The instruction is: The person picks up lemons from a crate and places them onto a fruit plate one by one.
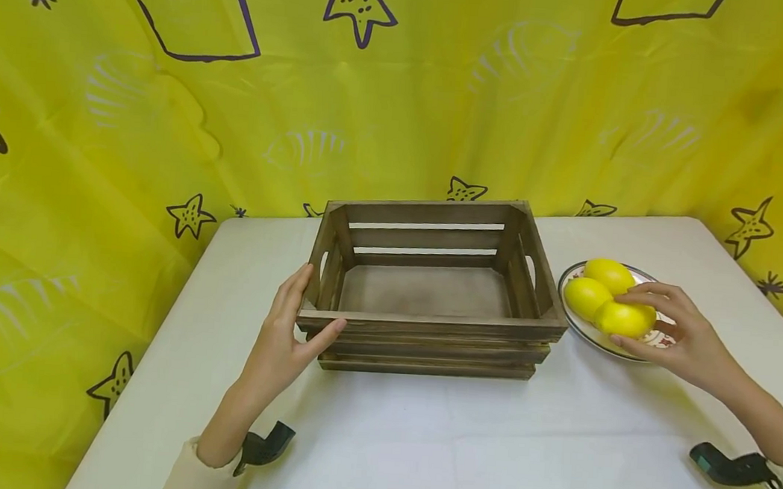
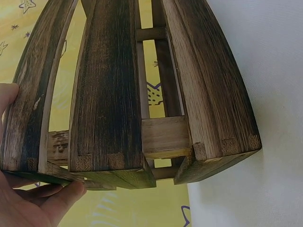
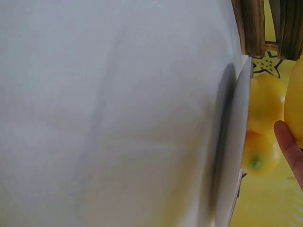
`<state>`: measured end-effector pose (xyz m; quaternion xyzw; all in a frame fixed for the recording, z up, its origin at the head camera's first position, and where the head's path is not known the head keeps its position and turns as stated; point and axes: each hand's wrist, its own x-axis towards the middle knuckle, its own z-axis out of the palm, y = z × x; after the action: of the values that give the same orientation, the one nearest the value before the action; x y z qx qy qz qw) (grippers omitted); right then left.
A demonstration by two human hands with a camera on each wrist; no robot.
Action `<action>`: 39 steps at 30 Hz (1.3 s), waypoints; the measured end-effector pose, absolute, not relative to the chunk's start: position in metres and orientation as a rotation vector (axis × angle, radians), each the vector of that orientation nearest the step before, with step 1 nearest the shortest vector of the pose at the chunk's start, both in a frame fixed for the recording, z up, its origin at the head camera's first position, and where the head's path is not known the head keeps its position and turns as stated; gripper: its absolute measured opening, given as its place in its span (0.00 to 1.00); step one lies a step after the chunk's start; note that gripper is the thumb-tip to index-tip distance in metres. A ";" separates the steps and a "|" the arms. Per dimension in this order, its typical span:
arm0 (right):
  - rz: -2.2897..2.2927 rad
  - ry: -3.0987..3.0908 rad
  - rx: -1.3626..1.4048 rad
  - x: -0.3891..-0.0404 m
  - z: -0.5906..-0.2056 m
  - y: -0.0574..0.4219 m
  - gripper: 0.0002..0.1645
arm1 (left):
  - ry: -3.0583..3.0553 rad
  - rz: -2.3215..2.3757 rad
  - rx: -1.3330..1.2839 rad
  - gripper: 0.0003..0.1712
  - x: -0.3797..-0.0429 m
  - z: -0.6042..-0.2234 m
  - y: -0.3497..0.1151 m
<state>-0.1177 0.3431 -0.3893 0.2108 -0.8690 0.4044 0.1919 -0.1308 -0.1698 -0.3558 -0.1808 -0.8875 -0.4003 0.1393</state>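
A brown slatted wooden crate [image 1: 428, 348] stands on the white table. My left hand [image 1: 280, 350] grips its front left corner, thumb on the front slat and fingers along the side; the left wrist view shows this corner of the crate [image 2: 109, 104] up close. To the right, my right hand [image 1: 689, 337] holds a yellow lemon [image 1: 625, 320] between thumb and fingers, over a patterned plate [image 1: 580, 328]. Two more lemons, one at the back [image 1: 609, 274] and one at the left [image 1: 585, 297], lie on that plate. In the right wrist view the held lemon [image 3: 296, 104] is partly cut off.
The white tabletop [image 1: 420, 441] stretches in front of the crate. Behind it hangs a yellow curtain [image 1: 405, 126] with starfish and fish drawings. A black wrist camera [image 1: 268, 444] sits at the left sleeve, another black camera [image 1: 734, 467] at the right one.
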 end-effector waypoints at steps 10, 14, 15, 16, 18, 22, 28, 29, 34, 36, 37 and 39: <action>1.121 -2.477 0.512 -0.120 -0.401 0.360 0.36 | -2.560 -1.154 -0.527 0.51 -0.130 -0.357 -0.170; 1.127 -2.494 0.494 -0.121 -0.405 0.366 0.34 | -2.555 -1.153 -0.530 0.51 -0.130 -0.358 -0.171; 1.126 -2.499 0.495 -0.121 -0.406 0.367 0.34 | -2.554 -1.154 -0.529 0.51 -0.130 -0.358 -0.171; 1.125 -2.506 0.495 -0.122 -0.408 0.368 0.34 | -2.552 -1.156 -0.528 0.51 -0.130 -0.358 -0.171; 1.118 -2.523 0.494 -0.121 -0.410 0.370 0.34 | -2.554 -1.157 -0.527 0.51 -0.129 -0.358 -0.171; 1.091 -2.575 0.476 -0.121 -0.413 0.372 0.34 | -2.558 -1.160 -0.525 0.51 -0.127 -0.360 -0.170; 1.107 -2.588 0.507 -0.125 -0.415 0.373 0.32 | -2.549 -1.159 -0.526 0.51 -0.128 -0.361 -0.169; 1.114 -2.584 0.510 -0.126 -0.415 0.373 0.31 | -2.546 -1.159 -0.528 0.51 -0.128 -0.360 -0.169; 1.121 -2.585 0.504 -0.127 -0.413 0.373 0.29 | -2.540 -1.154 -0.539 0.51 -0.130 -0.359 -0.169; 1.122 -2.585 0.509 -0.127 -0.412 0.374 0.27 | -2.541 -1.153 -0.538 0.51 -0.130 -0.359 -0.170; 1.125 -2.584 0.509 -0.126 -0.412 0.374 0.26 | -2.541 -1.152 -0.537 0.51 -0.130 -0.359 -0.170; 1.127 -2.582 0.494 -0.125 -0.411 0.373 0.24 | -2.544 -1.149 -0.536 0.51 -0.130 -0.359 -0.170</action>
<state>-0.1253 0.3733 -0.4107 0.1710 -0.8937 0.3903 0.1403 -0.1305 -0.1697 -0.3588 -0.1864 -0.8850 -0.3998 0.1492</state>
